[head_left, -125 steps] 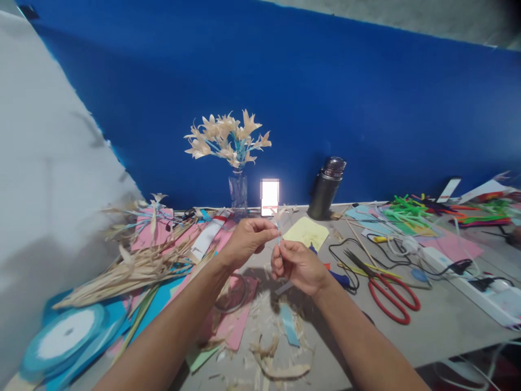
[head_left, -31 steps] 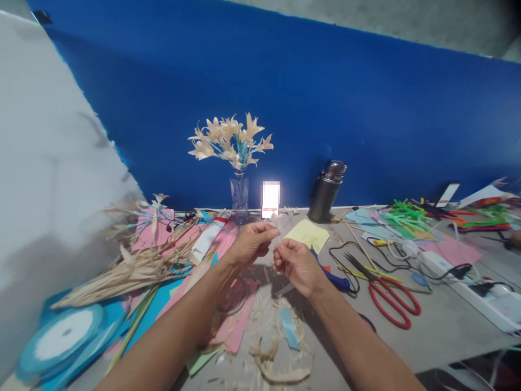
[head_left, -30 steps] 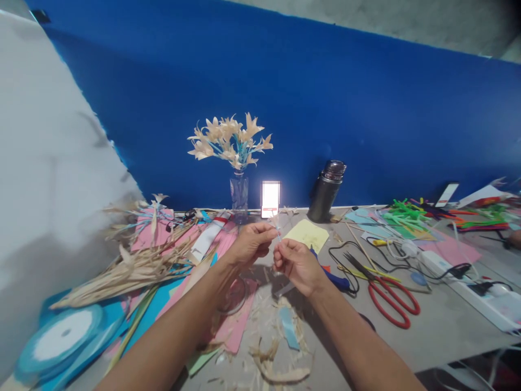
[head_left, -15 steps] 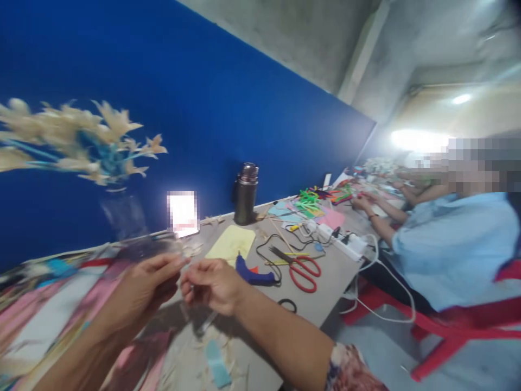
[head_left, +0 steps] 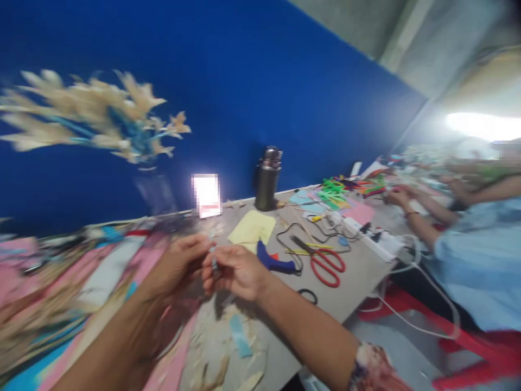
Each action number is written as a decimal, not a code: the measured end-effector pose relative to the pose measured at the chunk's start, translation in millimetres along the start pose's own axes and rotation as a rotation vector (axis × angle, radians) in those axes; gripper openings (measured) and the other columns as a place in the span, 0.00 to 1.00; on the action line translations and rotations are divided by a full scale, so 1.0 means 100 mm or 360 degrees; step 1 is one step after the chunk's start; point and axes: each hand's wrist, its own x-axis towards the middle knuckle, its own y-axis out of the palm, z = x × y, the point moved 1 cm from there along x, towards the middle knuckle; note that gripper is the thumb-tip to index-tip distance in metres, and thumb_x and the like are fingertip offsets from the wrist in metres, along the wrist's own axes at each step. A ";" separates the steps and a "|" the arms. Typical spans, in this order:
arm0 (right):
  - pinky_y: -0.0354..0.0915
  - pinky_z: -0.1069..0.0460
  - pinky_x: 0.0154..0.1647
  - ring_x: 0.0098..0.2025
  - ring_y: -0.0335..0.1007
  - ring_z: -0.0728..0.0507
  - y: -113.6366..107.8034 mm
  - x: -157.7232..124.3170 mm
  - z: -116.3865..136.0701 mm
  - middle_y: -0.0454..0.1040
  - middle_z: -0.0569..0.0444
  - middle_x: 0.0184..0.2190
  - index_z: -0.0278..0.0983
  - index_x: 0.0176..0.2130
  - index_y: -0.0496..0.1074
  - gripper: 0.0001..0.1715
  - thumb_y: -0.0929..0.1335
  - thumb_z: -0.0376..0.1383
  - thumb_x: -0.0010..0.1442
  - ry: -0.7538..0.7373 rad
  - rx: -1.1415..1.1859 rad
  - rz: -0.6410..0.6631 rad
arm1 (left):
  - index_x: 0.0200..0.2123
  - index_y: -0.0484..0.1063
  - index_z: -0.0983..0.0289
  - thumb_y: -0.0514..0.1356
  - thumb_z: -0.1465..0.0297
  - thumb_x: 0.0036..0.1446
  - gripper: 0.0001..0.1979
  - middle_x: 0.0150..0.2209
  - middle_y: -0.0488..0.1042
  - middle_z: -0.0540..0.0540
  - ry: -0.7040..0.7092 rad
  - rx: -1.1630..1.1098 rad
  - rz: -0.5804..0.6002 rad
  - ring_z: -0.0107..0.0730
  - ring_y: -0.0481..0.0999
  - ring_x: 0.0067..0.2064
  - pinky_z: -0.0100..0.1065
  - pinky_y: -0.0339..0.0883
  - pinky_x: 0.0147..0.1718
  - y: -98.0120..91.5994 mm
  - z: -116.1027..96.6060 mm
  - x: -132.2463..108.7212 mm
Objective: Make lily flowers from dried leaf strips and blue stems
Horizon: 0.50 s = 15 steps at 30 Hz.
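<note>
Over the table my left hand (head_left: 181, 269) and my right hand (head_left: 236, 271) meet, fingertips almost touching. Both are closed in a pinch. A small bluish-grey piece (head_left: 214, 262) shows at the fingers of my right hand, too blurred to name. What my left hand pinches is hidden. Just right of my right hand lies a blue glue gun (head_left: 277, 263), and beyond it red-handled scissors (head_left: 325, 263). A yellow sheet (head_left: 252, 228) lies behind my hands. Below them are a light-blue strip (head_left: 241, 336) and scattered pale scraps.
A dark flask (head_left: 267, 182) stands by the blue wall (head_left: 228, 81). At left, a vase (head_left: 154, 190) holds cream flowers above piled pink and tan material. A power strip (head_left: 372, 239) with trailing cables lies at the table's right edge. A co-worker's hands (head_left: 401, 198) work farther right.
The view has swung left, so everything sits farther right in the picture. My hands stay together, and the small bluish-grey piece now shows between my fingers.
</note>
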 end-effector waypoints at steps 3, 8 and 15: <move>0.68 0.56 0.26 0.23 0.72 0.51 -0.01 -0.02 -0.02 0.75 0.58 0.23 0.33 0.29 0.74 0.23 0.81 0.46 0.43 -0.0215 -0.0112 -0.0211 | 0.23 0.68 0.65 0.76 0.59 0.37 0.22 0.17 0.66 0.45 0.0069 -0.0123 -0.0057 0.19 0.62 0.16 0.22 0.53 0.14 -0.03 0.04 0.03; 0.67 0.57 0.24 0.20 0.69 0.53 -0.02 -0.01 -0.07 0.73 0.59 0.20 0.34 0.27 0.73 0.23 0.82 0.45 0.44 -0.0082 0.0117 -0.0060 | 0.26 0.70 0.66 0.75 0.61 0.42 0.20 0.16 0.64 0.44 0.0133 -0.0226 0.0083 0.16 0.58 0.15 0.21 0.42 0.13 -0.10 0.11 0.05; 0.69 0.57 0.24 0.23 0.70 0.52 -0.01 -0.02 -0.07 0.76 0.56 0.25 0.32 0.30 0.75 0.22 0.81 0.45 0.46 -0.0199 -0.0045 -0.0176 | 0.25 0.70 0.66 0.75 0.61 0.41 0.20 0.15 0.64 0.43 0.0176 -0.0266 0.0075 0.17 0.60 0.15 0.21 0.45 0.13 -0.09 0.10 0.02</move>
